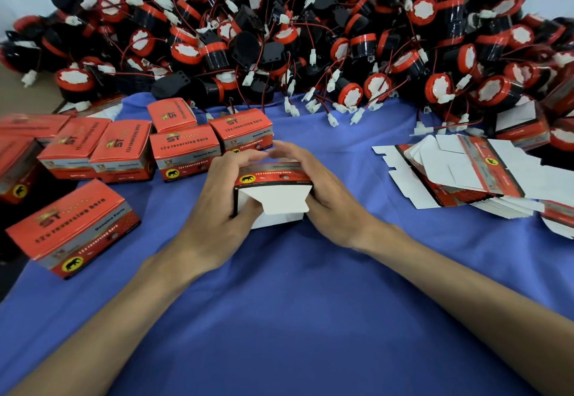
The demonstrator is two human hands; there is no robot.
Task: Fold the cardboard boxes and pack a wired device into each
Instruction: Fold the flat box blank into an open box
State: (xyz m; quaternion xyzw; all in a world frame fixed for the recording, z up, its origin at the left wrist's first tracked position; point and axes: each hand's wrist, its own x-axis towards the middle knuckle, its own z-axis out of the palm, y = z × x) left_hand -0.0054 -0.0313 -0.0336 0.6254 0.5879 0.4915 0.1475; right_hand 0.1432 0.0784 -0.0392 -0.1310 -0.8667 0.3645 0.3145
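Note:
In the middle of the blue cloth, both hands hold one red cardboard box (269, 175) printed "12 v reversing horn". Its near end is open, with a white flap (284, 200) sticking out toward me. My left hand (217, 197) grips the box's left side, thumb at the open end and fingers over the top. Round the right side curls my right hand (323, 190), its fingertips meeting the left ones on top. Whether a device is inside the box is hidden. A big heap of black and red wired devices (310, 29) with white plugs fills the back.
Several folded, closed red boxes (124, 150) stand in a row at the left, and one more box (74, 228) lies nearer at the front left. A stack of flat, unfolded box blanks (466, 175) lies at the right. The blue cloth (279, 302) spreads out in front.

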